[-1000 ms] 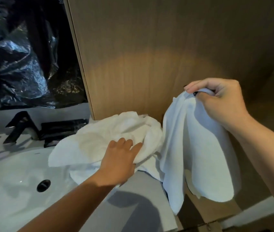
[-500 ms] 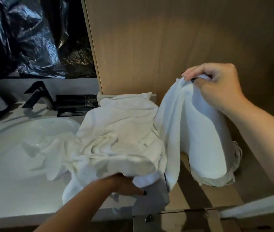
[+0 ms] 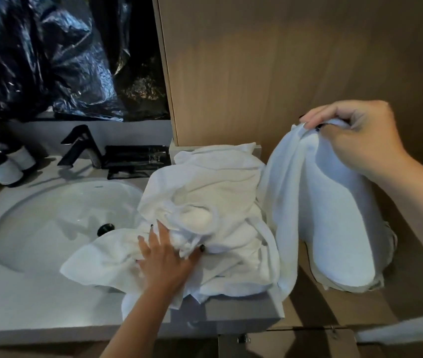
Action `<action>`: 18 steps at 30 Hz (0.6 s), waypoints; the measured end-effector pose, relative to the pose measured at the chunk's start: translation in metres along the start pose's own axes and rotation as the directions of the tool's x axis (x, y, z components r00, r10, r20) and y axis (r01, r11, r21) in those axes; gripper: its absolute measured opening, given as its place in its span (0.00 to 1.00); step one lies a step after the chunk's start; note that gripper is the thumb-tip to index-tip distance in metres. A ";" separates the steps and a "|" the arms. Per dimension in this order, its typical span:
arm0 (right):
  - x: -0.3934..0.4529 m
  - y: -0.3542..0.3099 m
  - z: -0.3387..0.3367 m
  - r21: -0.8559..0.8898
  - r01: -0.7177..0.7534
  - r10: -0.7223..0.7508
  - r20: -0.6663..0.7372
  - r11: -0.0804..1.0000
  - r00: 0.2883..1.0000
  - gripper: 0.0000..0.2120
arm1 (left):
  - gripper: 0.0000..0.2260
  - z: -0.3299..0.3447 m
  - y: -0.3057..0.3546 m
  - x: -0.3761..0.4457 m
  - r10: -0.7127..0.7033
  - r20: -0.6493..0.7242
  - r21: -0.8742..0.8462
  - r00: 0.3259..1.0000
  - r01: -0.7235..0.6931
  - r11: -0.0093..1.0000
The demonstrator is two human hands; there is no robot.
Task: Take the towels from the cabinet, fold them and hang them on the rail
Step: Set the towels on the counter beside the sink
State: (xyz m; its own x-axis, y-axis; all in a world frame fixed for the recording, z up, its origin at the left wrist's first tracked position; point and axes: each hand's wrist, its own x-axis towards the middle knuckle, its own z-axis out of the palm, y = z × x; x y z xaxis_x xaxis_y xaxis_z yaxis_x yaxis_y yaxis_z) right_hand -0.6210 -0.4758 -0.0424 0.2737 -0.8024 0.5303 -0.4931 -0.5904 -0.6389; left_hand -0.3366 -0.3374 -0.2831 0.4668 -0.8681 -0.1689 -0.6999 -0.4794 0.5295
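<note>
Towels are out on the vanity, none folded yet. The crumpled towel [image 3: 205, 202] lies heaped on the grey countertop [image 3: 37, 306], one corner spilling over the rim of the sink [image 3: 58, 223]. The left hand [image 3: 165, 257] rests on it, fingers spread, thumb out to the side. The right hand [image 3: 354, 135] pinches the top edge of the hanging towel [image 3: 334, 215], held up beside the wooden cabinet panel [image 3: 282, 73]. Better, I'd say, to pin the heap flat, let the raised towel drape straight, then find its corners before folding. No rail is in sight.
</note>
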 end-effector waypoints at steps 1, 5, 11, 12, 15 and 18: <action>0.002 -0.001 0.004 0.008 0.005 -0.005 -0.003 1.000 1.000 0.15 | 0.60 0.002 0.004 -0.001 0.058 -0.014 -0.002 0.998 -0.058 0.998; 0.006 -0.003 0.014 0.000 0.015 -0.015 -0.005 1.000 1.000 0.16 | 0.53 0.008 0.025 -0.004 0.359 -0.174 0.034 0.917 -0.359 0.933; 0.004 -0.002 0.015 -0.071 -0.018 0.016 -0.020 0.997 1.000 0.14 | 0.44 0.036 0.053 0.026 0.378 0.092 0.339 0.921 -0.386 0.858; 0.003 -0.001 0.014 -0.083 -0.029 0.026 -0.028 0.996 0.999 0.14 | 0.44 0.035 0.055 0.032 0.368 0.107 0.351 0.924 -0.381 0.856; -0.002 0.001 0.006 -0.094 -0.062 0.056 -0.065 0.994 0.996 0.14 | 0.47 0.023 0.062 0.038 0.374 0.222 0.391 0.901 -0.433 0.812; -0.006 -0.002 -0.005 -0.110 -0.085 0.072 -0.115 0.990 0.991 0.15 | 0.48 -0.010 0.065 0.038 0.363 0.390 0.305 0.846 -0.491 0.816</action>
State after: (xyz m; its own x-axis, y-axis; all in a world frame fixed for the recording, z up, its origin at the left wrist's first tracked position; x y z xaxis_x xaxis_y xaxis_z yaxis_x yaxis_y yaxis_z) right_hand -0.6263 -0.4696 -0.0417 0.1408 -0.8279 0.5430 -0.6023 -0.5069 -0.6167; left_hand -0.3587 -0.3999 -0.2466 -0.0701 -0.9589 -0.2748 -0.9651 -0.0045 0.2618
